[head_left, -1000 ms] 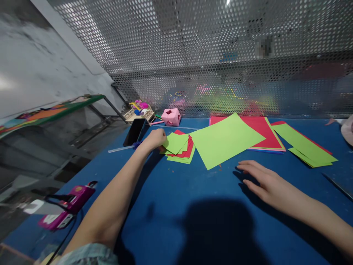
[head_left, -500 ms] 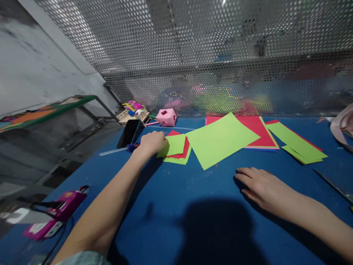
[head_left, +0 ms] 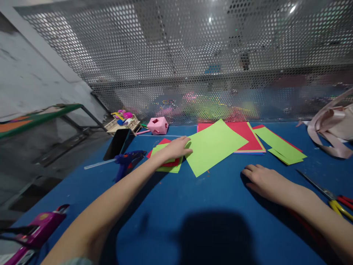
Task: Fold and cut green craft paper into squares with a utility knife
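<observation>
My left hand [head_left: 176,148] reaches over a pile of small green and red paper squares [head_left: 168,169]. Its fingers are loosely spread, with the tips at the left edge of a large light-green sheet [head_left: 213,147]; whether they press on it I cannot tell. That sheet lies at an angle over a stack of red and other coloured paper [head_left: 244,134]. My right hand [head_left: 260,180] rests on the blue table with slightly bent fingers and nothing in it. Beyond it lie green paper strips [head_left: 278,140]. To the right are scissors [head_left: 328,193] with red and yellow handles.
Left of the squares lie a blue glue gun [head_left: 125,160] with a clear stick and a black phone [head_left: 117,143]. Behind stand a pink folded paper shape [head_left: 158,126] and a small wooden box [head_left: 135,125]. A magenta power strip [head_left: 44,228] lies front left. Perforated metal mesh [head_left: 179,81] borders the back.
My left hand has moved right, from the left side of the small squares to the large green sheet's edge. The view has shifted, showing more of the scissors and glue gun.
</observation>
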`<state>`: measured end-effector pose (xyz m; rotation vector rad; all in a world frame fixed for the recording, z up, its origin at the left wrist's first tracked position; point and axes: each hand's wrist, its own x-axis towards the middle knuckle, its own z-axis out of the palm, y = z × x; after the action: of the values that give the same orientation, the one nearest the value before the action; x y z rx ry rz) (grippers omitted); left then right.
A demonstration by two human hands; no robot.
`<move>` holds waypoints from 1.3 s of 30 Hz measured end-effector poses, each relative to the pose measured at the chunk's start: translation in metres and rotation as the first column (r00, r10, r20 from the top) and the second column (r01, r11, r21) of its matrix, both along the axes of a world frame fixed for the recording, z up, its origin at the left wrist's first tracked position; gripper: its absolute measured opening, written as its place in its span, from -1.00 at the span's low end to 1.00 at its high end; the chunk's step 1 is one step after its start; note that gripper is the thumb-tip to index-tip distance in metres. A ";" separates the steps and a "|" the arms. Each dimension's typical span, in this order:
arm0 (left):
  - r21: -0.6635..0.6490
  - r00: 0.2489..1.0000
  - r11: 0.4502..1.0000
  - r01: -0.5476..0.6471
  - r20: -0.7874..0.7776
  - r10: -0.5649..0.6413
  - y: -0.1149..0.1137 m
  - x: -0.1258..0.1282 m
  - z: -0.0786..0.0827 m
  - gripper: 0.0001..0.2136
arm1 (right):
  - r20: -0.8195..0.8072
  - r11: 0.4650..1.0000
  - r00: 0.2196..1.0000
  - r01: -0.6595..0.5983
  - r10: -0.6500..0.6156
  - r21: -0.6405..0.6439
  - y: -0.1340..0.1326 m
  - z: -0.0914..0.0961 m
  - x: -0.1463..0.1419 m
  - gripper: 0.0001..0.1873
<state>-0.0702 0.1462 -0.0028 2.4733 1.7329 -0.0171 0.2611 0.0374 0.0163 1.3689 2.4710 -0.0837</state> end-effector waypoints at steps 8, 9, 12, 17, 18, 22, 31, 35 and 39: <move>-0.082 0.997 0.993 -0.082 0.002 0.082 0.062 0.005 -0.003 -0.63 | -0.007 1.000 1.000 -0.002 0.002 0.011 0.000 -0.003 0.000 -0.72; -0.088 0.996 0.993 -0.084 0.012 0.085 0.065 0.004 -0.003 -0.63 | -0.008 1.000 1.000 -0.004 0.004 0.003 -0.001 -0.002 0.002 -0.72; -0.107 0.995 0.991 -0.080 0.046 0.086 0.069 0.001 -0.002 -0.62 | 0.010 1.000 1.000 0.001 -0.001 -0.020 -0.006 0.000 0.009 -0.69; -0.140 0.989 0.986 -0.089 0.105 0.104 0.077 -0.005 -0.002 -0.66 | 0.087 0.986 0.983 0.157 -0.162 0.062 -0.027 -0.010 0.033 -0.55; -0.152 0.987 0.984 -0.097 0.114 0.115 0.079 -0.005 -0.002 -0.67 | 0.087 0.980 0.979 0.180 -0.187 0.085 -0.032 -0.015 0.040 -0.55; -0.192 0.977 0.972 -0.133 0.142 0.162 0.086 -0.003 -0.006 -0.67 | 0.058 0.972 0.985 0.150 -0.163 0.181 -0.042 -0.038 0.060 -0.53; -0.188 0.940 0.974 -0.129 0.291 0.181 0.079 0.017 0.002 -0.69 | -0.005 0.975 0.997 0.072 -0.073 0.209 -0.013 -0.025 0.072 -0.46; -0.190 0.874 0.970 -0.154 0.432 0.223 0.067 0.025 0.008 -0.69 | 0.005 0.921 0.982 0.177 -0.190 0.346 0.005 -0.030 0.093 -0.51; -0.223 0.767 0.958 -0.183 0.577 0.281 0.047 0.030 0.006 -0.78 | -0.165 0.878 0.977 0.196 -0.136 0.436 0.013 -0.037 0.102 -0.61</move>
<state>-0.0404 0.1929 0.0031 1.8345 1.6386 0.5788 0.3631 0.0501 -0.0204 1.8142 2.5753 0.4035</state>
